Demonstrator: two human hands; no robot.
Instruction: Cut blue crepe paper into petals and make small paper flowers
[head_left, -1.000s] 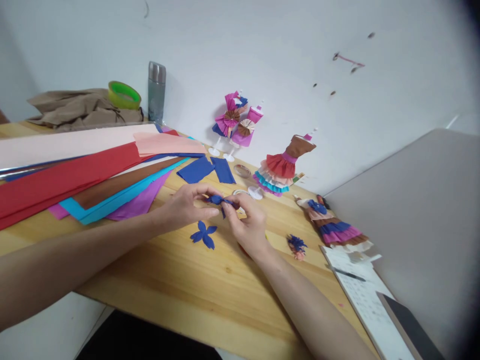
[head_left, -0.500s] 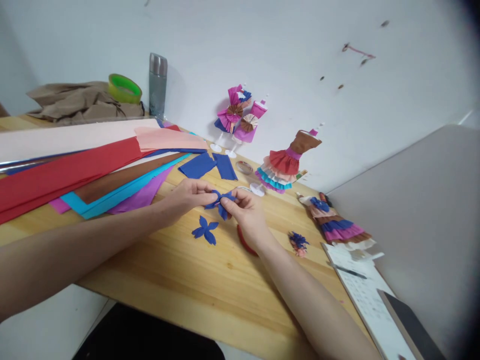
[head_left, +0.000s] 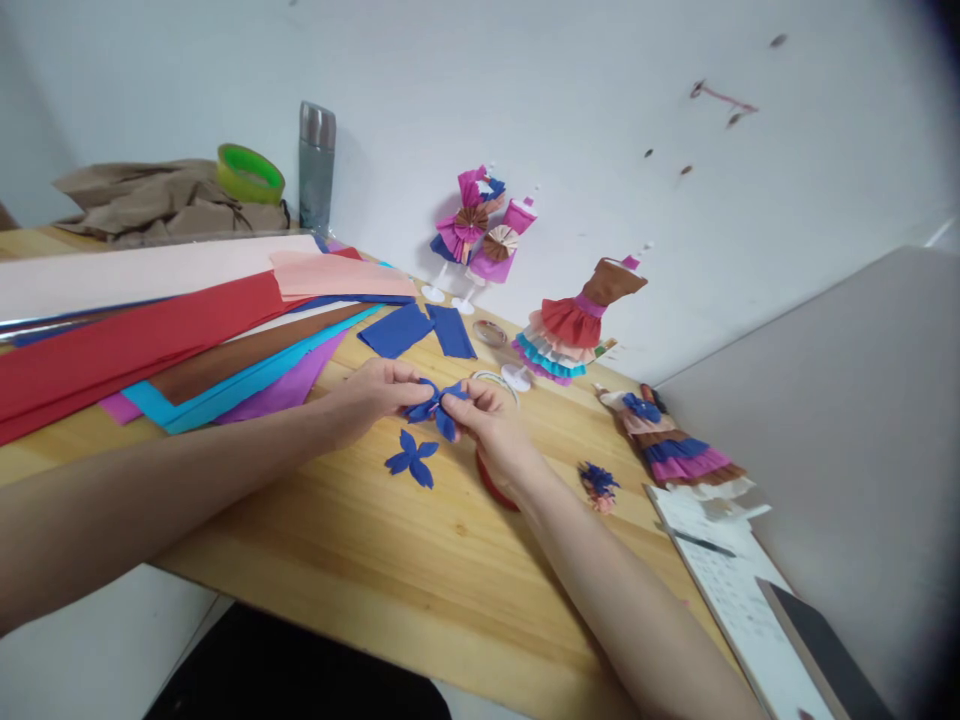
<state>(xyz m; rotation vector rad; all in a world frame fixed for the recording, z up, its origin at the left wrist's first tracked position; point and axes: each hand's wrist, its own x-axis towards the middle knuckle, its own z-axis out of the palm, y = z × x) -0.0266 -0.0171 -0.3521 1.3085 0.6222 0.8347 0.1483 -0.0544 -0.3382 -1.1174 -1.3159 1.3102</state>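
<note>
Between my two hands is a blue paper flower (head_left: 437, 405), held above the wooden table (head_left: 360, 560). My left hand (head_left: 382, 393) pinches its left petals between thumb and fingers. On the other side, my right hand (head_left: 495, 425) grips petals with thumb and fingertips. A small pale spot shows at the flower's middle. Just below lies a second blue paper flower (head_left: 412, 460), flat with spread petals. A red curved object (head_left: 493, 488), partly hidden by my right hand, rests on the table; its kind I cannot make out.
Layered coloured paper sheets (head_left: 150, 340) cover the left side. Two blue paper pieces (head_left: 424, 330) and a tape roll (head_left: 490, 333) lie beyond my hands. Small dress forms (head_left: 577, 310) stand along the wall. At right are a fringed bundle (head_left: 598, 485) and written paper (head_left: 720, 560).
Both hands keep hold of the blue flower in nearly the same place. Its petals have shifted slightly, with the left ones spread a little differently.
</note>
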